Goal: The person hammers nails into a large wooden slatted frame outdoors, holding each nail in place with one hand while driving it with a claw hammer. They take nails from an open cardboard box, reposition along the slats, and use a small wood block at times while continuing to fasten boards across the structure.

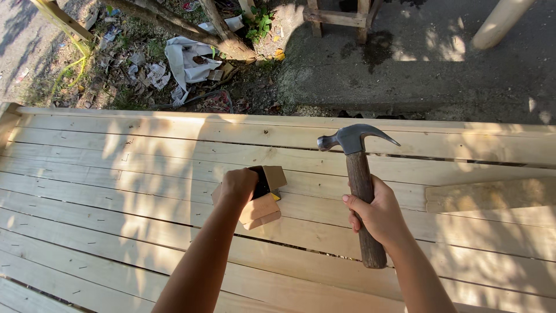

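You are reaching your left hand [237,186] into a small open cardboard box [263,200] sitting near the middle of the plank deck [104,191]; its fingers are curled inside, and I cannot tell whether they are pinching anything. Your right hand [377,215] is gripping the wooden handle of a claw hammer [358,174], fingers wrapped fully around, head raised toward the far edge.
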`<state>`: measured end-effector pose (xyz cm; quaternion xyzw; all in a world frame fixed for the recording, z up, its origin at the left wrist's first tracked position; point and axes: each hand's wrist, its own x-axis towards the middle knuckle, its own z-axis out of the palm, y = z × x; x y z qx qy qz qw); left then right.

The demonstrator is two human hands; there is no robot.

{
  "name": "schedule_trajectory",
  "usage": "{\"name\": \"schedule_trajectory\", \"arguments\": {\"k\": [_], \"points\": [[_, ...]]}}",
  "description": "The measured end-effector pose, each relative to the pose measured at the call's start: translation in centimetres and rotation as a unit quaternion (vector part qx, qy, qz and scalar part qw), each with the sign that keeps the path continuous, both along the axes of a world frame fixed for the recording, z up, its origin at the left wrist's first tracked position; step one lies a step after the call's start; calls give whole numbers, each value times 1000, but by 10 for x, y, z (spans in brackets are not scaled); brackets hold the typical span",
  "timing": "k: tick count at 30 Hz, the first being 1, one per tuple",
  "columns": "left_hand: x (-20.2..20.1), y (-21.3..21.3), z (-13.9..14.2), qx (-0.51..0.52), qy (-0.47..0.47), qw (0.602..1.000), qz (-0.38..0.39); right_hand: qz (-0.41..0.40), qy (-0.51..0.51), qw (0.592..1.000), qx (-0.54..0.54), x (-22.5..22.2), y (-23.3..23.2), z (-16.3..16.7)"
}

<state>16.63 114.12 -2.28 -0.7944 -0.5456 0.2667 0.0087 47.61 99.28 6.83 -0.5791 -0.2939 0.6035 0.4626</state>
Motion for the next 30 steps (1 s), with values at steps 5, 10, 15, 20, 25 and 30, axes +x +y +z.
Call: {"name": "schedule_trajectory", "arguments": {"k": [5, 10, 15, 20, 25, 30], "points": [[-2, 2, -10, 12, -34, 999, -21, -13, -9, 1000, 20, -4, -3, 2], [1, 2, -1, 10, -71, 997, -33, -29, -51, 998, 11, -3, -16, 9], [2, 2, 3, 22, -78, 996, -24, -47, -60, 997, -26, -2, -34, 5], [11, 0, 19, 17, -66, 998, 18, -52, -65, 995, -60, 1, -42, -8], [6, -21, 55, 44, -182, 979, 80, -62, -62, 994, -67, 3, -45, -25], [24, -103, 47, 103, -711, 667, 197, -72, -42, 995, -55, -3, -48, -51]]}}
